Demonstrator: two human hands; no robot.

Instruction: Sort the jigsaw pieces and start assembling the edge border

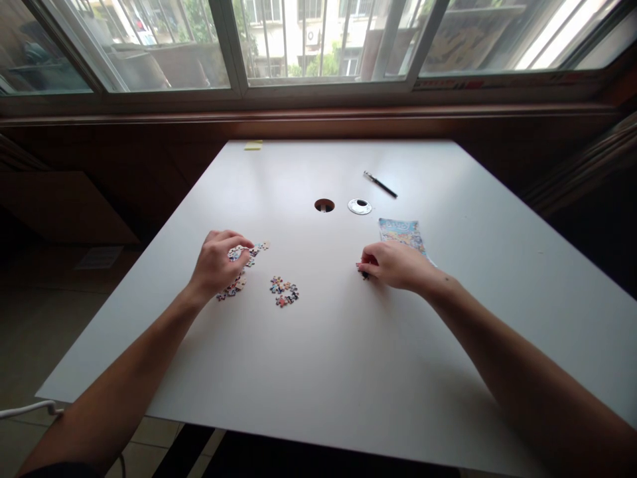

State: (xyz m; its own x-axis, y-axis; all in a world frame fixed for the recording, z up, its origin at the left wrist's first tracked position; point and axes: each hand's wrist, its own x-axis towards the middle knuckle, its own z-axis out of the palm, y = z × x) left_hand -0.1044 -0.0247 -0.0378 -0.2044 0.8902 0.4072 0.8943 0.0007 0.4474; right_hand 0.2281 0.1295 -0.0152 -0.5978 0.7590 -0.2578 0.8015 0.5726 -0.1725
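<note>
My left hand (217, 262) rests on the white table (348, 345) with its fingers curled over a loose heap of small colourful puzzle pieces (237, 269), pinching at one of them. A second small cluster of puzzle pieces (284, 291) lies just to its right, untouched. My right hand (395, 264) is closed near the table's middle, its fingertips pinched on a small puzzle piece (361, 269). Behind that hand lies a colourful printed picture card (401, 234), partly hidden by it.
A black pen (380, 184) lies further back on the table. A round cable hole (324, 205) and its loose white cover ring (359, 206) sit mid-table. A yellow sticky note (253, 145) is at the far edge. Windows run along the back wall.
</note>
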